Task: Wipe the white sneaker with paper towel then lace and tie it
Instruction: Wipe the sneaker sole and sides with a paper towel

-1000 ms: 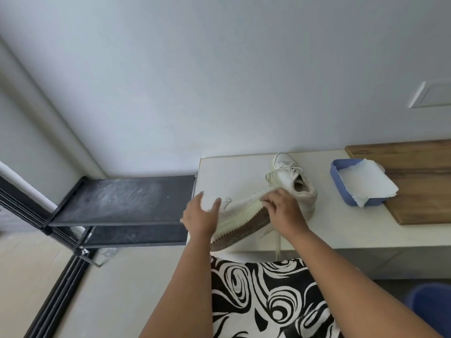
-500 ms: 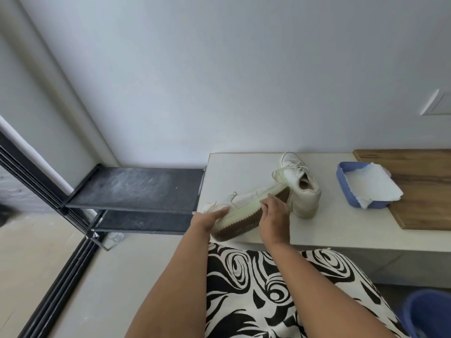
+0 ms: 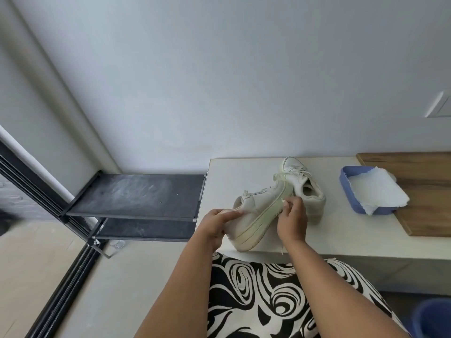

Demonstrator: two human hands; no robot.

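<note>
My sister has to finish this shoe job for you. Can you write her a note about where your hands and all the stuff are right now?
Left hand grips the heel of the near sneaker, tilted on its side on the white table.
Right hand pinches it by the sole edge.
Second sneaker stands just behind.
Paper towel lies in the blue tray, untouched.
Done: shoe picked up. Left: wipe, lace, tie.
</note>
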